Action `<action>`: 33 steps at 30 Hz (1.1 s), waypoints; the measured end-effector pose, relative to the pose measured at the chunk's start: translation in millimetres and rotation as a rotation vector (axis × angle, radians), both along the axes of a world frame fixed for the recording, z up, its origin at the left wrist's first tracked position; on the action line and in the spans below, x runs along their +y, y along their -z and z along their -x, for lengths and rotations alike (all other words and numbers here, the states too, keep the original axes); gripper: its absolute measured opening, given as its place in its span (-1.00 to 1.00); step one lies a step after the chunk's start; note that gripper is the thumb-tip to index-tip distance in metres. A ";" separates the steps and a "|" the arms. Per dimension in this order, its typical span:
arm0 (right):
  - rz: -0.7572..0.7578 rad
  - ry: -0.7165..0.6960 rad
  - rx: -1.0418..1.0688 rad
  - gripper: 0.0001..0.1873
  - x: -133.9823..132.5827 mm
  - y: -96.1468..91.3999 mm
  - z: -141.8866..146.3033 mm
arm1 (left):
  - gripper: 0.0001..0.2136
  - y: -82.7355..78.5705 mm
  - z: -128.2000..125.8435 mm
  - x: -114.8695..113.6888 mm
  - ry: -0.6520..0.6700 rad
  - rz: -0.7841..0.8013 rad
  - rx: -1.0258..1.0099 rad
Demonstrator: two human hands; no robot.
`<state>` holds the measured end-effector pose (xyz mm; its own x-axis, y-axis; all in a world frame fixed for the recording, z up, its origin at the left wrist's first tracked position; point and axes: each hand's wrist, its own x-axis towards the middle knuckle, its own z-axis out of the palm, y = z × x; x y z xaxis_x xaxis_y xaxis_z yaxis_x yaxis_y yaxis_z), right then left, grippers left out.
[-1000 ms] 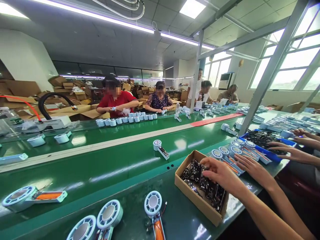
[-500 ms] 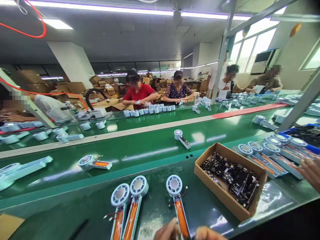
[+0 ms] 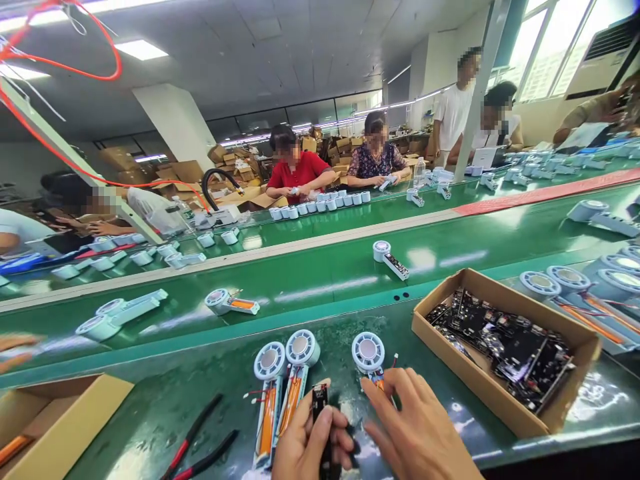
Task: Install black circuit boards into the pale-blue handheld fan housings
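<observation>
1. Left hand (image 3: 303, 448) pinches a black circuit board (image 3: 319, 400) upright beneath its thumb, fingers curled behind.
2. Right hand (image 3: 417, 417) lies just beside it, fingers bent over the handle of a light-blue fan (image 3: 368, 351); whether they grip it, I cannot tell.
3. That fan's round head sits just beyond both hands.
4. Two more fans (image 3: 270, 362) lie beyond the left hand, and a cardboard box (image 3: 480, 383) of boards stands to the right hand's right.
</observation>
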<state>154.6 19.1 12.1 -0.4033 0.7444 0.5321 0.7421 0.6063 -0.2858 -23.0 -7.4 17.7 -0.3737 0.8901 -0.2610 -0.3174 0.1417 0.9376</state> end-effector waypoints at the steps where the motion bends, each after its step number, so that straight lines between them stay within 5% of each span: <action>1: -0.034 0.049 -0.087 -0.56 4.9 -3.0 10.8 | -0.54 2.8 -1.1 2.7 0.040 -0.019 0.004; 6: -0.062 0.131 -0.271 -0.83 17.7 -4.5 31.4 | -0.65 14.2 0.0 3.9 0.099 -0.030 0.006; 9: -0.038 0.080 -0.139 -0.79 20.6 4.2 19.2 | -0.65 17.5 0.7 3.6 0.085 -0.037 0.054; 14: 0.241 -0.047 0.207 -0.76 17.9 12.8 4.3 | -0.54 17.7 -2.0 8.7 0.201 -0.011 0.067; 19: 0.362 -0.101 0.248 -0.72 9.5 12.0 8.9 | -0.48 13.5 -9.4 11.0 0.258 -0.042 0.099; 27: 0.405 -0.095 0.184 -0.77 6.9 8.0 8.0 | -0.50 22.3 -6.7 9.4 0.281 -0.016 0.090; 33: 0.227 -0.117 0.185 -0.71 5.5 10.6 10.4 | -0.40 31.0 -3.6 0.4 0.407 0.043 0.029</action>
<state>144.2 24.5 1.6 -0.4050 0.8068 0.4301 0.5942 0.5898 -0.5469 -19.4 -7.0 -13.4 -0.0007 0.9552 -0.2958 -0.2005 0.2897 0.9359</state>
